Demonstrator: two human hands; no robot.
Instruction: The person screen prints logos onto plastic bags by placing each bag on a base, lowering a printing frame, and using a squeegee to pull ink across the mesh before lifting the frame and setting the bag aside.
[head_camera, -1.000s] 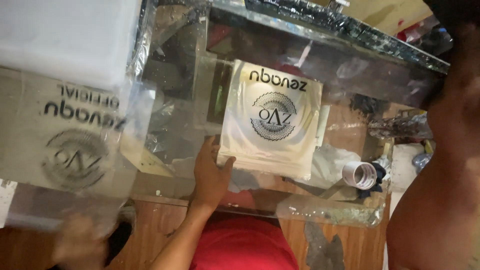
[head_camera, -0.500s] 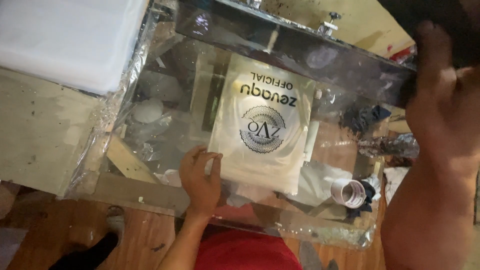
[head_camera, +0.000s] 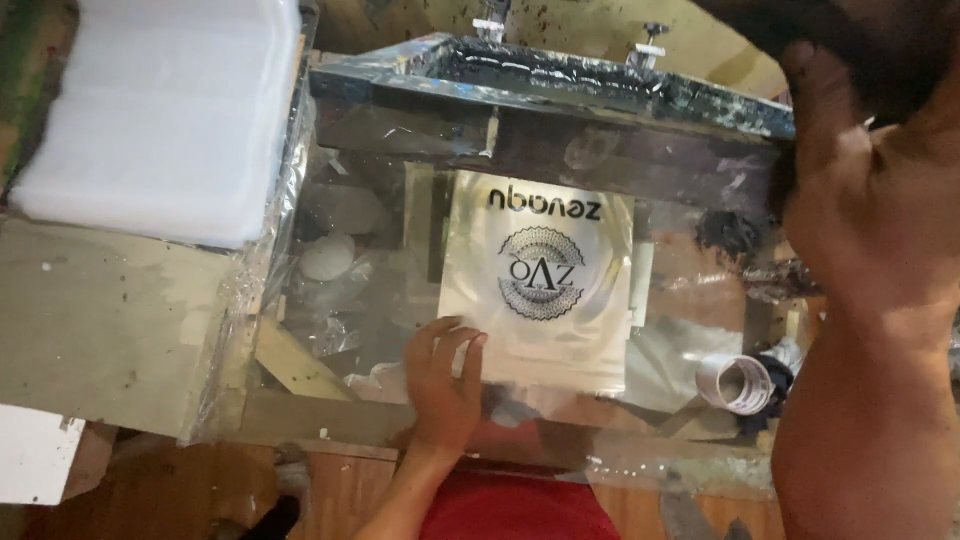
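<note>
Left hand (head_camera: 445, 375): fingers spread flat, pressing the lower left corner of the printed bag (head_camera: 540, 290).
Right hand (head_camera: 860, 210): raised near the camera, grip unclear.
Bag: flat on the bench (head_camera: 120, 330).

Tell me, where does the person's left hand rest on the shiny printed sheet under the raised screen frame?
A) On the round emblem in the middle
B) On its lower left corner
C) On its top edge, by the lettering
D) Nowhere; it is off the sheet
B: the left hand lies with its fingers spread over the lower left corner of the printed sheet, clear of the round emblem and the lettering above.
</note>
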